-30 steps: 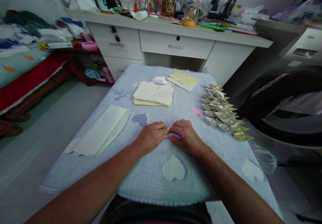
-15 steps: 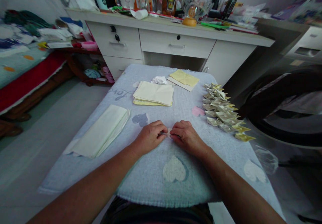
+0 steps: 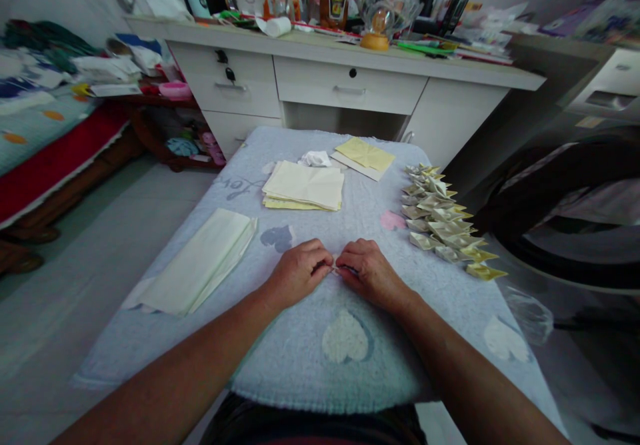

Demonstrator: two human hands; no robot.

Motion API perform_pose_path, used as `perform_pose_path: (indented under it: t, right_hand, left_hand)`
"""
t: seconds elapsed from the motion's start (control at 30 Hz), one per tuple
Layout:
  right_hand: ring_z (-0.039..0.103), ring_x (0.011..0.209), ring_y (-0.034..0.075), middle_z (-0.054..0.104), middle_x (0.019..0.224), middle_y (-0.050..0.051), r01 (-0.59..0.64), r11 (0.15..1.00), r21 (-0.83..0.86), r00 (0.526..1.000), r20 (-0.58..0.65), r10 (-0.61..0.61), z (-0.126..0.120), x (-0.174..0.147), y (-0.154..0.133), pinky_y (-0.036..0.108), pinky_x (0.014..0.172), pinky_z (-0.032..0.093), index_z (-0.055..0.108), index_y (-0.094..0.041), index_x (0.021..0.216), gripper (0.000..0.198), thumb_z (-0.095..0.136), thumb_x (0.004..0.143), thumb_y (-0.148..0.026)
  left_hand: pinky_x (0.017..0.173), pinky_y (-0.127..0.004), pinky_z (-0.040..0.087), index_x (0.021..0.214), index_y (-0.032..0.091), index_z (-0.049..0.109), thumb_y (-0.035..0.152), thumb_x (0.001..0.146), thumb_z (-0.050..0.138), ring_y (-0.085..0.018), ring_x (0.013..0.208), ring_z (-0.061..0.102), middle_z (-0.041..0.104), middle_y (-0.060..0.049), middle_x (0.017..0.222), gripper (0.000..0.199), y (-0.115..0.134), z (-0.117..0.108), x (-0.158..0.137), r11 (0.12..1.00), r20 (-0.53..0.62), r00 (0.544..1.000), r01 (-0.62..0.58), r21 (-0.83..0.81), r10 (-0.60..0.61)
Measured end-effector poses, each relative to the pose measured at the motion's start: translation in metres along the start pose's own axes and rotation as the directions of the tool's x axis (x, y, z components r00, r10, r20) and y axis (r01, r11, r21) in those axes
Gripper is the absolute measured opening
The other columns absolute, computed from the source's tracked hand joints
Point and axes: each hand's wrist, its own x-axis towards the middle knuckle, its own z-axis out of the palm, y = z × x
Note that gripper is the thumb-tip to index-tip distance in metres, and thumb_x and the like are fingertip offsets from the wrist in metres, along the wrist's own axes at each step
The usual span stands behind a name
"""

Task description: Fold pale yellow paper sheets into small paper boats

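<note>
Just in front of me, my left hand (image 3: 303, 267) and my right hand (image 3: 364, 266) meet over the cloth, both closed in a pinch. Between their fingertips is a small folded piece of paper (image 3: 335, 266), mostly hidden by the fingers. Beyond the hands lies a stack of cream and yellow paper sheets (image 3: 305, 185). To the left rests a pile of long folded pale paper (image 3: 200, 261). On the right stand rows of folded paper boats (image 3: 440, 215), grey-white and yellow.
A blue heart-patterned cloth (image 3: 345, 365) covers the table. A crumpled white paper (image 3: 316, 159) and a yellow sheet (image 3: 367, 153) lie at its far end. Behind stands a cluttered white desk (image 3: 350, 91); a front-loading washing machine (image 3: 595, 118) is at the right.
My fingertips have drawn slightly closer together around the folded paper, and less of it shows. The whole view has shifted a little; the other things stay put.
</note>
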Motion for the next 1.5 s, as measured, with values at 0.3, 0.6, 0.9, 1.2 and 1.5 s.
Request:
perform_pose_path:
  t: [0.3,0.6,0.9,1.2,1.5]
  right_hand:
    - [0.053,0.083,0.018,0.061,0.085,0.004,-0.080,0.996,0.046,0.997,-0.009,0.081,0.001,-0.001,0.000,0.031,0.077,0.033,0.060,-0.018,0.090,0.007,0.062,0.083,-0.018]
    - [0.052,0.084,0.017,0.056,0.088,0.004,-0.119,0.984,0.134,0.991,-0.052,0.127,0.005,-0.002,0.004,0.030,0.076,0.037,0.062,-0.017,0.081,0.003,0.063,0.083,-0.015]
    - [0.050,0.086,0.018,0.059,0.086,0.004,-0.194,0.978,0.081,0.981,0.006,0.194,0.000,0.002,0.002,0.033,0.078,0.033,0.066,-0.018,0.080,0.008,0.062,0.086,-0.018]
    - [0.048,0.088,0.019,0.059,0.087,0.004,-0.287,0.954,0.088,0.958,0.038,0.285,0.000,0.003,0.001,0.034,0.079,0.029,0.067,-0.019,0.082,0.009,0.059,0.087,-0.018]
    - [0.049,0.089,0.018,0.059,0.088,0.003,-0.321,0.936,0.145,0.947,0.049,0.318,-0.006,0.003,0.003,0.033,0.082,0.031,0.066,-0.019,0.083,0.005,0.062,0.085,-0.019]
  left_hand:
    - [0.070,-0.026,0.042,0.080,0.018,0.059,0.013,0.088,0.049,-0.016,0.080,0.056,0.056,-0.002,0.080,0.014,0.001,0.002,0.002,0.997,0.032,0.999,-0.028,0.077,0.026]
    - [0.068,-0.025,0.041,0.078,0.018,0.059,0.015,0.087,0.052,-0.015,0.078,0.055,0.054,-0.002,0.077,0.012,0.002,0.000,0.000,0.998,0.019,1.000,-0.003,0.066,0.001]
    - [0.070,-0.026,0.041,0.079,0.018,0.060,0.017,0.088,0.050,-0.015,0.079,0.056,0.057,-0.002,0.079,0.014,0.002,0.001,0.002,0.999,0.028,0.999,0.028,0.046,-0.029]
    - [0.067,-0.027,0.038,0.073,0.018,0.057,0.017,0.086,0.050,-0.016,0.076,0.054,0.054,-0.001,0.075,0.014,0.008,-0.001,0.008,0.990,0.051,0.994,0.091,0.111,-0.097]
    - [0.067,-0.027,0.038,0.072,0.018,0.055,0.018,0.086,0.049,-0.016,0.076,0.054,0.053,-0.001,0.074,0.016,0.009,-0.002,0.010,0.986,0.063,0.993,0.094,0.139,-0.104]
